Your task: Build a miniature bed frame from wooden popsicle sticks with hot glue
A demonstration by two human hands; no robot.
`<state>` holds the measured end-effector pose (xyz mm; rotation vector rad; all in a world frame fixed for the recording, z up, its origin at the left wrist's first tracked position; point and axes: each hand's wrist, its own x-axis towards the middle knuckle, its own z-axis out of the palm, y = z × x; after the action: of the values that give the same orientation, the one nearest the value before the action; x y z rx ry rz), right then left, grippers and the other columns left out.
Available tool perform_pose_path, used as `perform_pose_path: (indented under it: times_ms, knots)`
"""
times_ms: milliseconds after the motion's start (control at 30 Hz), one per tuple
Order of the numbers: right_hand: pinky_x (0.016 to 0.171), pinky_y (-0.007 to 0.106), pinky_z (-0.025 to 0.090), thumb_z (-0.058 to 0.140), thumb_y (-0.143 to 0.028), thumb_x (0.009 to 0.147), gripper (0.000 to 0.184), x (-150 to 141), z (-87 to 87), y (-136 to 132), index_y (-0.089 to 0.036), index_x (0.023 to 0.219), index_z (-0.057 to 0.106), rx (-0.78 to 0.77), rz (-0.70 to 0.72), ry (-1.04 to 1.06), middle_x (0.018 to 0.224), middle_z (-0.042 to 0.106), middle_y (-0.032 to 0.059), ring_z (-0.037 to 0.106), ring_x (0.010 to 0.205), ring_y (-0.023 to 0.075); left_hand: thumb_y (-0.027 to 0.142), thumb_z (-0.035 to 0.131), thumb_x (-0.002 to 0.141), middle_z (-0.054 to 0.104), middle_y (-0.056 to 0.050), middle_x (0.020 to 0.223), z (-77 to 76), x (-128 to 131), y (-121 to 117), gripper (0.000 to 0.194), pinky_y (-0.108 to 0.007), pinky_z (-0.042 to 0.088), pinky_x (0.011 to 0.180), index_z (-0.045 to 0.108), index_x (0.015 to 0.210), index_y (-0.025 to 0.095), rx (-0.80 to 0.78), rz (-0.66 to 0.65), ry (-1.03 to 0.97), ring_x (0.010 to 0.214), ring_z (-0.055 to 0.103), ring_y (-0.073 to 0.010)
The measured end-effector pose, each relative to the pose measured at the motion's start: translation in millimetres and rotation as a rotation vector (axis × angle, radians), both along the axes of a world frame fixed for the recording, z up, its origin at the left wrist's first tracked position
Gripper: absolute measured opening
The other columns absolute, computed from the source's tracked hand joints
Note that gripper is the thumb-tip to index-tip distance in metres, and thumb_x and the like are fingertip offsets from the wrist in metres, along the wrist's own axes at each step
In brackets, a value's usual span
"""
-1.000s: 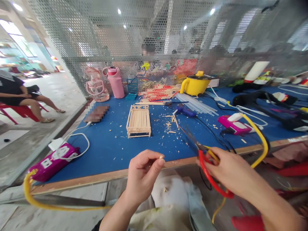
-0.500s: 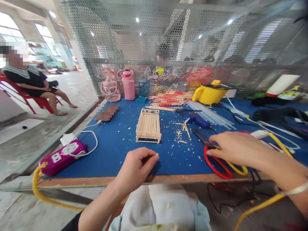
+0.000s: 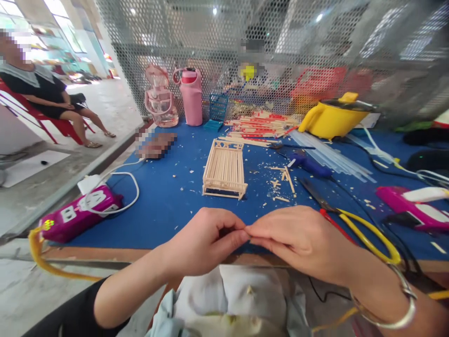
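Right hand (image 3: 298,238) off scissors (image 3: 328,206), meets left hand (image 3: 213,241); grips pinched narrow, contents hidden. Stick frame (image 3: 226,168) beyond grips looks mostly built; remainder unclear.

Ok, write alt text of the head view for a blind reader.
A person's left hand meets the right hand over the near edge of a blue table; anything pinched between them can't be made out. Beyond sits a bed-shaped stick model, with scissors to the right and a yellow pot farther back.
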<state>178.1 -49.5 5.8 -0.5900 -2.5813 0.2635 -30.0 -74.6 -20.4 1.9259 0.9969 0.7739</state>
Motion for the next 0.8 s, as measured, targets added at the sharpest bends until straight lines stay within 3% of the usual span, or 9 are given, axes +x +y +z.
perform_pose_path:
  times_ms: [167, 333, 433, 467, 533, 600, 667, 733, 800]
  knots:
    - [0.069, 0.021, 0.054, 0.055, -0.020, 0.090, 0.016, -5.2, -4.6, 6.7, -0.021, 0.088, 0.071, 0.011, -0.007, 0.017, 0.084, 0.076, -0.0009, 0.070, 0.072, 0.0112, 0.025, 0.054, 0.087, 0.065, 0.000, 0.065, -6.8, 3.6, 8.4, 0.020, -0.019, 0.042, 0.052, 0.069, 0.076, 0.017, -0.051, 0.028, -0.058, 0.056, 0.055, -0.0096]
    - [0.068, 0.024, 0.052, 0.051, -0.022, 0.091, 0.018, -1.6, 6.6, 25.3, -0.022, 0.088, 0.069, 0.072, -0.027, -0.032, 0.083, 0.075, -0.0009, 0.069, 0.072, 0.0129, 0.026, 0.049, 0.090, 0.065, -0.001, 0.064, 3.2, 4.7, 16.2, 0.024, -0.019, 0.044, 0.049, 0.071, 0.083, 0.018, -0.060, 0.060, -0.080, 0.052, 0.056, -0.0097]
    - [0.067, 0.026, 0.051, 0.050, -0.022, 0.091, 0.018, 3.8, 16.3, 42.0, -0.022, 0.089, 0.068, 0.097, -0.089, -0.062, 0.083, 0.073, -0.0008, 0.068, 0.073, 0.0140, 0.030, 0.055, 0.088, 0.070, -0.005, 0.081, 12.5, -8.3, 24.5, 0.022, -0.027, 0.051, 0.067, 0.070, 0.101, 0.020, 0.272, 0.153, 0.041, 0.070, 0.063, -0.0152]
    - [0.067, 0.026, 0.050, 0.051, -0.022, 0.090, 0.017, 4.3, 18.8, 48.0, -0.022, 0.089, 0.068, 0.102, -0.120, -0.059, 0.082, 0.073, -0.0007, 0.067, 0.073, 0.0139, 0.033, 0.062, 0.083, 0.070, -0.008, 0.093, 14.5, -14.4, 29.2, 0.030, -0.032, 0.051, 0.079, 0.067, 0.110, 0.020, 0.429, 0.232, 0.102, 0.083, 0.064, -0.0195]
    - [0.069, 0.026, 0.048, 0.055, -0.022, 0.089, 0.012, 2.2, 21.7, 58.9, -0.021, 0.088, 0.067, 0.111, -0.170, -0.061, 0.084, 0.071, 0.0000, 0.065, 0.076, 0.0142, 0.041, 0.075, 0.070, 0.062, -0.013, 0.120, 16.0, -25.6, 41.7, 0.065, -0.045, 0.041, 0.098, 0.055, 0.128, 0.021, 0.649, 0.313, 0.206, 0.111, 0.055, -0.0290]
    - [0.073, 0.027, 0.047, 0.058, -0.022, 0.087, 0.010, -3.8, 21.1, 66.7, -0.020, 0.085, 0.067, 0.128, -0.170, -0.085, 0.086, 0.069, 0.0013, 0.063, 0.081, 0.0151, 0.041, 0.077, 0.067, 0.056, -0.013, 0.131, 14.9, -31.7, 57.2, 0.084, -0.056, 0.024, 0.108, 0.039, 0.141, 0.023, 0.659, 0.229, 0.302, 0.124, 0.045, -0.0328]
    - [0.077, 0.030, 0.045, 0.059, -0.023, 0.087, 0.011, -10.9, 17.6, 70.7, -0.020, 0.082, 0.068, 0.162, -0.126, -0.124, 0.086, 0.066, 0.0019, 0.061, 0.084, 0.0158, 0.035, 0.073, 0.072, 0.061, -0.010, 0.123, 13.1, -31.3, 73.3, 0.086, -0.062, 0.012, 0.109, 0.030, 0.145, 0.025, 0.594, 0.113, 0.376, 0.122, 0.047, -0.0315]
    - [0.080, 0.033, 0.043, 0.058, -0.024, 0.088, 0.014, -15.9, 12.2, 72.3, -0.020, 0.079, 0.068, 0.243, -0.094, -0.146, 0.084, 0.065, 0.0020, 0.059, 0.083, 0.0161, 0.028, 0.069, 0.075, 0.068, -0.006, 0.108, 11.9, -26.7, 88.0, 0.079, -0.061, 0.011, 0.109, 0.031, 0.144, 0.026, 0.551, 0.032, 0.409, 0.112, 0.055, -0.0286]
    - [0.083, 0.037, 0.041, 0.056, -0.024, 0.089, 0.019, -17.3, 6.2, 73.4, -0.019, 0.076, 0.068, 0.365, -0.093, -0.152, 0.086, 0.066, 0.0029, 0.059, 0.086, 0.0172, 0.025, 0.067, 0.076, 0.070, -0.004, 0.098, 11.4, -21.5, 99.7, 0.072, -0.052, 0.023, 0.106, 0.036, 0.142, 0.025, 0.535, -0.021, 0.389, 0.101, 0.061, -0.0261]
